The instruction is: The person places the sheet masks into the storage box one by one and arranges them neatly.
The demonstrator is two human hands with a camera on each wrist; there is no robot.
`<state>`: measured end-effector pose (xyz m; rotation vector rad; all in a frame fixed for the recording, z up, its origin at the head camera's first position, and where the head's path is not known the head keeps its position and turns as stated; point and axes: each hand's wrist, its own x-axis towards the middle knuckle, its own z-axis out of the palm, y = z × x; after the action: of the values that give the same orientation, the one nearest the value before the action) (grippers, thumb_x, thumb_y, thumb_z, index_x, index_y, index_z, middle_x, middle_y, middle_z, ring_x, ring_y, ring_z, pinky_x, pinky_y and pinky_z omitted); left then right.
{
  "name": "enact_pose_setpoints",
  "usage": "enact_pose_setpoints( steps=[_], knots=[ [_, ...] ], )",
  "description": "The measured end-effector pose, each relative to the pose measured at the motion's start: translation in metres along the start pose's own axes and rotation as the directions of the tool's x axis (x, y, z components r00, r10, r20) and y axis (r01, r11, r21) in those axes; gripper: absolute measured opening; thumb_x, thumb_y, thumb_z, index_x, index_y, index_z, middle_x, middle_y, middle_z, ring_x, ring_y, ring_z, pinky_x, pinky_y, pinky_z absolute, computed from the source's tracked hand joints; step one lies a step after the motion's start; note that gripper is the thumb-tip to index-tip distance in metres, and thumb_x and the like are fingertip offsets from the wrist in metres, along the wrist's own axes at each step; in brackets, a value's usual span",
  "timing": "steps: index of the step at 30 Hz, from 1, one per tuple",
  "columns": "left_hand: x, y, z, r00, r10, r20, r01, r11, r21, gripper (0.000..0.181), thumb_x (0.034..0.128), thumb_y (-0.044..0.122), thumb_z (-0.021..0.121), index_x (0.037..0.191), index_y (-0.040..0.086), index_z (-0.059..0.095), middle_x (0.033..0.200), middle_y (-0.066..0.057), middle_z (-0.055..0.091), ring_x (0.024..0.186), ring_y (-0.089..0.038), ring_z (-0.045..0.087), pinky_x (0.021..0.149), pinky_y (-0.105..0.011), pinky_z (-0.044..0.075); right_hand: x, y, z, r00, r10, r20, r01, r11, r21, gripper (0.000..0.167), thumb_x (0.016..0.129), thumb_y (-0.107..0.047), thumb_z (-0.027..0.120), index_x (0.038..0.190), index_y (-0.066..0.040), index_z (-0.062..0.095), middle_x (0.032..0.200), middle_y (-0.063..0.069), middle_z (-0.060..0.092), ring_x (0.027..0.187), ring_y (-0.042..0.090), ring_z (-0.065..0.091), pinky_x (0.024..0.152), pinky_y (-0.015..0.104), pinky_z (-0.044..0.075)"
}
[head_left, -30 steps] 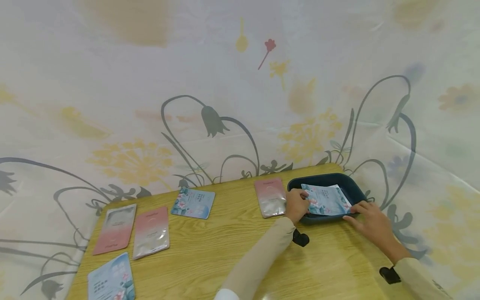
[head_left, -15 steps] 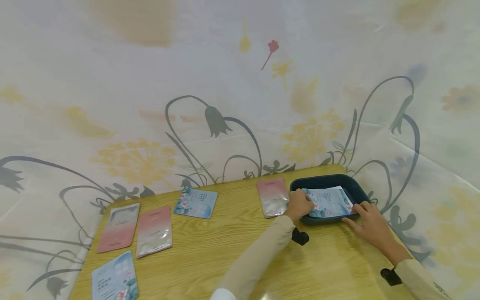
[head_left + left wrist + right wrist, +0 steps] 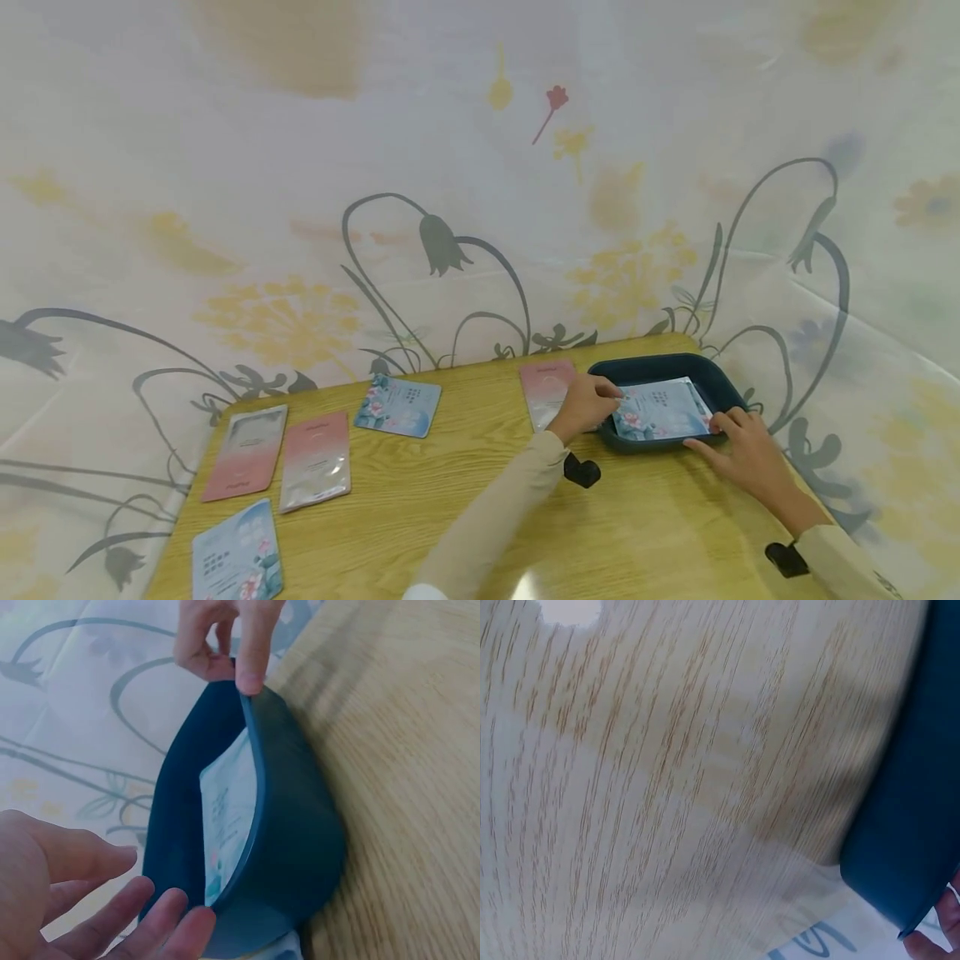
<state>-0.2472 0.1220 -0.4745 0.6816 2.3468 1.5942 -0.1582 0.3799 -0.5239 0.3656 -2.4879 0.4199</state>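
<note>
A dark blue bin (image 3: 645, 367) stands at the table's right back corner, with light blue flowered face mask sachets (image 3: 663, 408) lying in it. My left hand (image 3: 587, 407) is at the bin's left end; in the left wrist view its fingers (image 3: 112, 911) are spread and loosely bent, holding nothing. At the right front corner, my right hand (image 3: 750, 462) pinches the bin's rim between thumb and fingers, as the left wrist view also shows. Partly behind my left hand lies a pink and silver sachet (image 3: 543, 387). How many sachets the bin holds is hidden.
On the left of the wooden table (image 3: 420, 492) lie two pink and silver sachets, one nearer the edge (image 3: 245, 454) and one beside it (image 3: 317, 461). A blue flowered sachet (image 3: 397, 406) lies at the back, another blue sachet (image 3: 236, 552) in front. A patterned sheet (image 3: 450, 167) hangs behind.
My left hand has let go of the blue sachet, which now lies lower in the bin, and has drawn back left. The right hand keeps its hold on the rim. The view has shifted slightly.
</note>
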Motion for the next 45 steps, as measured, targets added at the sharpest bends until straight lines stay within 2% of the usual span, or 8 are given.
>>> enact_pose_setpoints(
  steps=[6,13,21,26,29,35,40,45],
  knots=[
    [-0.005,-0.009,-0.017,0.995,-0.078,-0.058,0.077,0.997,-0.015,0.015,0.088,0.006,0.065,0.101,0.006,0.071,0.097,-0.003,0.066,0.082,-0.011,0.06,0.067,-0.023,0.05,-0.002,-0.001,0.003,1.0,-0.018,-0.025,0.019,0.999,0.034,0.04,0.063,-0.036,0.085,0.075,-0.007,0.06,0.074,0.003,0.046,0.065,0.022,0.038,0.06,0.04,0.033],
    [-0.011,-0.026,-0.035,0.986,-0.115,-0.12,0.108,0.992,-0.064,0.019,0.0856,0.003,0.063,0.103,0.0,0.071,0.093,-0.007,0.067,0.07,-0.014,0.06,0.05,-0.024,0.049,-0.003,0.001,0.009,0.998,-0.026,-0.062,0.03,0.998,0.061,0.044,0.066,-0.045,0.082,0.071,-0.009,0.057,0.073,0.005,0.046,0.064,0.026,0.04,0.06,0.043,0.032],
    [-0.023,-0.041,-0.047,0.955,-0.204,-0.215,0.182,0.976,-0.117,0.021,0.0798,-0.002,0.061,0.098,0.002,0.07,0.096,-0.013,0.067,0.067,-0.013,0.056,0.05,-0.03,0.05,-0.003,0.004,0.01,0.995,-0.044,-0.088,0.051,0.995,0.084,0.049,0.071,-0.055,0.075,0.07,-0.01,0.056,0.072,0.004,0.046,0.063,0.025,0.039,0.059,0.042,0.031],
    [-0.033,-0.049,-0.049,0.931,-0.246,-0.269,0.225,0.969,-0.105,0.025,0.0755,-0.003,0.062,0.099,-0.004,0.068,0.085,-0.009,0.065,0.065,-0.013,0.054,0.051,-0.023,0.044,-0.002,0.004,0.011,0.993,-0.063,-0.1,0.072,0.994,0.088,0.056,0.077,-0.063,0.064,0.071,-0.008,0.056,0.072,0.006,0.046,0.063,0.026,0.038,0.059,0.042,0.03],
    [-0.038,-0.055,-0.049,0.92,-0.296,-0.258,0.279,0.955,-0.101,0.025,0.0774,-0.001,0.064,0.102,-0.004,0.067,0.08,-0.005,0.064,0.061,-0.012,0.052,0.05,-0.023,0.042,-0.003,0.003,0.011,0.991,-0.077,-0.106,0.084,0.994,0.063,0.059,0.08,-0.065,0.058,0.074,-0.006,0.058,0.074,0.007,0.047,0.062,0.027,0.037,0.059,0.042,0.03],
    [-0.043,-0.065,-0.048,0.9,-0.366,-0.238,0.349,0.931,-0.111,0.027,0.0785,0.001,0.066,0.106,-0.002,0.064,0.082,-0.006,0.061,0.052,-0.012,0.046,0.045,-0.024,0.04,-0.005,-0.003,0.009,0.998,-0.029,-0.061,0.03,1.0,0.009,0.043,0.08,-0.052,0.069,0.08,-0.01,0.06,0.082,0.01,0.048,0.07,0.035,0.04,0.062,0.052,0.034],
    [-0.044,-0.068,-0.045,0.885,-0.38,-0.27,0.36,0.925,-0.122,0.029,0.0775,0.002,0.067,0.106,-0.002,0.063,0.078,-0.004,0.057,0.047,-0.011,0.043,0.043,-0.025,0.039,-0.005,-0.009,0.011,0.999,0.017,-0.034,-0.017,1.0,-0.015,0.042,0.08,-0.052,0.069,0.082,-0.011,0.059,0.084,0.012,0.048,0.077,0.041,0.041,0.065,0.062,0.033],
    [-0.044,-0.071,-0.041,0.865,-0.374,-0.335,0.338,0.927,-0.161,0.034,0.074,-0.004,0.066,0.107,-0.005,0.062,0.065,-0.001,0.046,0.042,-0.009,0.035,0.041,-0.022,0.034,-0.003,-0.012,0.014,0.999,-0.013,-0.044,0.012,1.0,-0.025,0.047,0.084,-0.058,0.061,0.084,-0.011,0.057,0.085,0.011,0.047,0.074,0.038,0.041,0.057,0.057,0.035]
  ],
)
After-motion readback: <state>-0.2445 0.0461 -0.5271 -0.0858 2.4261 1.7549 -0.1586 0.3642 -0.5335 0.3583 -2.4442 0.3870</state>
